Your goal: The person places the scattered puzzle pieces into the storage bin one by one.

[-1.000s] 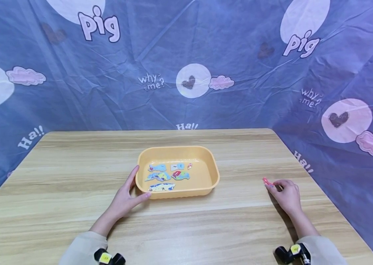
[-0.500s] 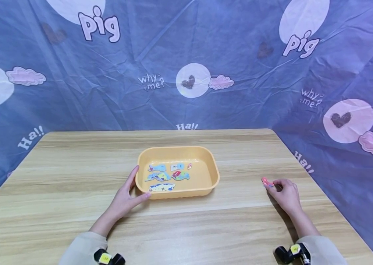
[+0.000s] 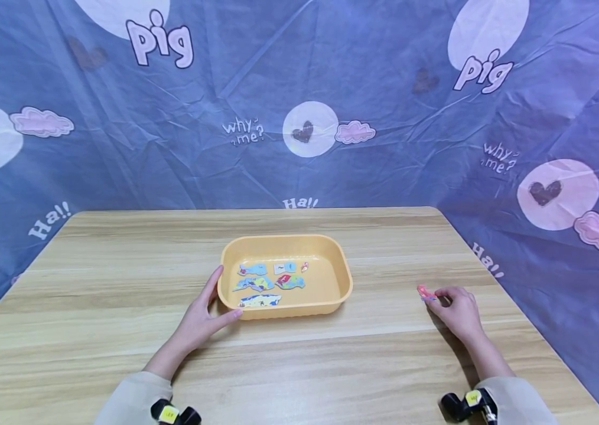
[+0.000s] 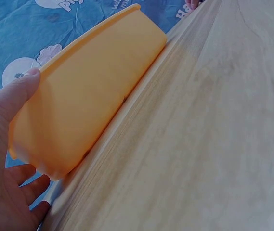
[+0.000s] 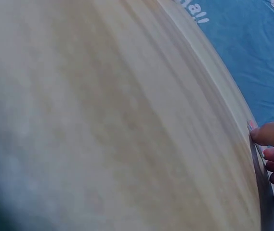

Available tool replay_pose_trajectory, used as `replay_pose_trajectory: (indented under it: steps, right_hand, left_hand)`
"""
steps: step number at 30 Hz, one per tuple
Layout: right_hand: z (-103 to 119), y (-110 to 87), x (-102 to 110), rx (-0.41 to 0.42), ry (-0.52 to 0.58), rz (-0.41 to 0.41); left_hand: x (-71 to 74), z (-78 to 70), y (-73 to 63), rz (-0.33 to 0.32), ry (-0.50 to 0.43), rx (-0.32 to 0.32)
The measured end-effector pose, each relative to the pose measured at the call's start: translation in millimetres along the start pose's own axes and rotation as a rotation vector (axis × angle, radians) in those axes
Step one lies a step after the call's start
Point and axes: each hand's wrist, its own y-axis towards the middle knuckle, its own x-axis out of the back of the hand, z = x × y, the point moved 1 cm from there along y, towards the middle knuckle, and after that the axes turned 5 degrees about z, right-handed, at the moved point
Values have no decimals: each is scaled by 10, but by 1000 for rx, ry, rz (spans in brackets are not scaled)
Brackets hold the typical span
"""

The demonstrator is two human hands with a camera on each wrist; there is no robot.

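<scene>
In the head view, my left hand (image 3: 199,319) holds the left corner of a yellow plastic tray (image 3: 299,310). The left wrist view shows the thumb (image 4: 23,89) against the tray's rim, the other fingers curled by its end wall. Several flat printed paper cutouts lie inside, among them a red and green one (image 3: 290,282) and a cream and blue one (image 3: 260,300). Over at the right, my right hand (image 3: 459,311) pinches a small red and blue cutout (image 3: 426,293) at or just above the tabletop. Its fingers hide part of that piece.
A wood-grain table (image 3: 299,372) carries the tray near its middle. Behind and along the right side hangs a blue printed cloth (image 3: 198,159). The table's right edge runs close to my right hand.
My right hand has shifted slightly left with the red cutout, and more of the piece shows now. The left hand and the tray have stayed put.
</scene>
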Motion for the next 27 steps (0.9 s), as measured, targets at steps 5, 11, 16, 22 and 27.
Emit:
replay_pose_trajectory:
  steps: [5,11,16,22,27]
  right_hand:
    - [11,8,8,9,19,16]
    - [44,2,4,-66,21,57]
    - [85,3,-21,-101,-8,50]
    - [127,-4,-39,-99,-48,-2]
    - [144,6,-45,-124,-55,10]
  left_hand:
    - [2,-4,-1,5,-1,6]
    - [18,-206,-45,6,-24,4]
    - [27,-260,-55,10,-16,1]
    - [5,-10,1,4,-7,-2]
    - [1,13,13,0,-6,-5]
